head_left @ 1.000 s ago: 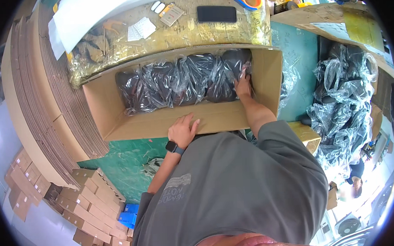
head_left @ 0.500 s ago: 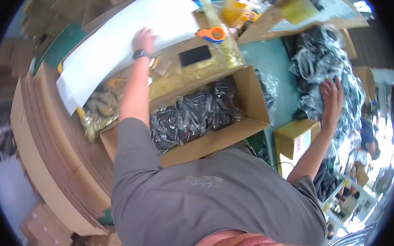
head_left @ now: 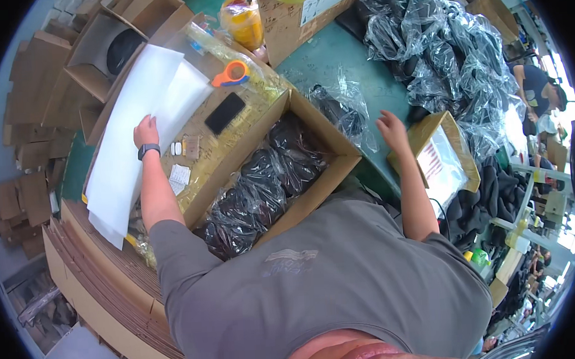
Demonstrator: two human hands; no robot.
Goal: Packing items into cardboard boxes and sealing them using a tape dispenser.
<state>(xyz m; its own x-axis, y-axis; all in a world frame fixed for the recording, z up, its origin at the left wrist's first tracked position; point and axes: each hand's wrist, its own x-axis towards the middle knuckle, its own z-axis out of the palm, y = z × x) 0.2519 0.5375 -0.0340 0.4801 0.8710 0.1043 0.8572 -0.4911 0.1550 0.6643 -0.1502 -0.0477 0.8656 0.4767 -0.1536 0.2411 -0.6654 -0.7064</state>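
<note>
My left hand (head_left: 146, 132), with a dark watch at the wrist, is at the near edge of long white sheets (head_left: 114, 169) lying on the bench. Its fingers look curled closed on the top sheet. My right hand (head_left: 393, 131) hangs in the air with fingers apart and nothing in it. It is between a small clear-bagged dark item (head_left: 342, 108) and a small open carton (head_left: 454, 141). In front of me, an open cardboard box (head_left: 324, 189) holds several dark items in clear plastic bags (head_left: 262, 187).
A phone (head_left: 225, 113), an orange-and-blue tape dispenser (head_left: 231, 74) and small white pieces (head_left: 176, 148) lie beyond the box. Many bagged dark items (head_left: 437, 61) are heaped at the far right. Flattened cartons (head_left: 104, 286) stand at my left. A person (head_left: 538, 91) is at the right.
The view has turned to the right. My right hand has come away from the heap of bagged items toward the box. My left hand stays at the white sheets, its fingers more curled.
</note>
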